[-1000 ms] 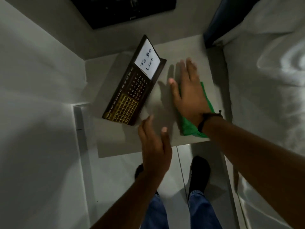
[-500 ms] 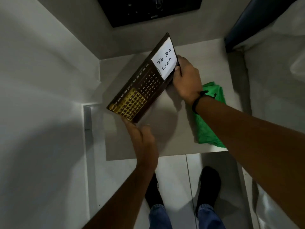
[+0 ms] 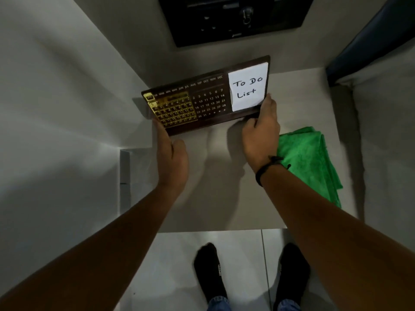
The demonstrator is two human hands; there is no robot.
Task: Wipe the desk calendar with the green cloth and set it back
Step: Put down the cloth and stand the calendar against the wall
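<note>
Desk calendar point(image 3: 208, 97) sitting tilted at table point(image 3: 224, 198) rear, being gripped by left hand point(image 3: 171, 158) at lower-left corner, right hand point(image 3: 260, 131) at lower-right. Green cloth point(image 3: 312, 162) lying beside right wrist, untouched.

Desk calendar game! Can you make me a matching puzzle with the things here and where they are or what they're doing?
Things:
1. desk calendar
2. green cloth
3. white note
4. right hand

Matches:
A. lying on the table, right side
B. stuck on the calendar's right end
C. held at both ends
D. wears a dark wristband

Pairs: 1-C, 2-A, 3-B, 4-D
</note>
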